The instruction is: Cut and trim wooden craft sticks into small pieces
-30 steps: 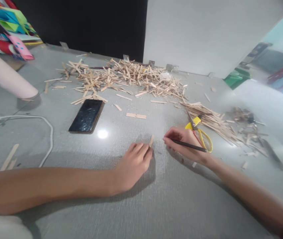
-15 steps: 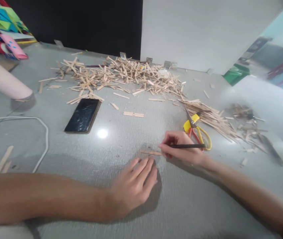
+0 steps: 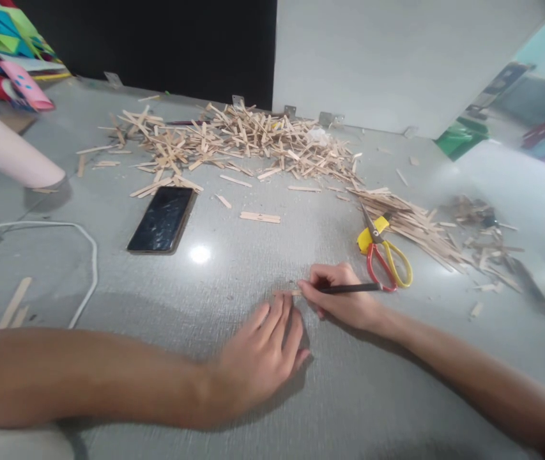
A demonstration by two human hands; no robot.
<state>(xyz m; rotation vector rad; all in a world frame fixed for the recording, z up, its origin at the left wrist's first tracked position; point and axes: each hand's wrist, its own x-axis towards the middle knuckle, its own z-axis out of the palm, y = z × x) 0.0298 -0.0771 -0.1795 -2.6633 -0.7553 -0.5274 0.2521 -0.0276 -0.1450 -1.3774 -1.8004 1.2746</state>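
Note:
My left hand [image 3: 260, 358] lies flat on the grey table [image 3: 301, 396], fingertips pressing on a short wooden stick [image 3: 290, 292]. My right hand [image 3: 342, 300] grips a dark pencil [image 3: 349, 289], whose tip meets the stick's right end. Most of the stick is hidden under my fingers. Yellow-and-red scissors [image 3: 384, 252] lie just beyond my right hand.
A big heap of wooden sticks [image 3: 234, 144] covers the far middle, and a thinner bundle [image 3: 416, 223] spreads to the right. A black phone [image 3: 161, 219] lies left of centre. There is a white cable [image 3: 75, 230] at the left, a pale tube [image 3: 8, 153] and colourful paper [image 3: 8, 51] far left.
My left hand slid toward me and flattened over the stick, which turned from upright to lying crosswise. My right hand with the pencil moved left to the stick's end.

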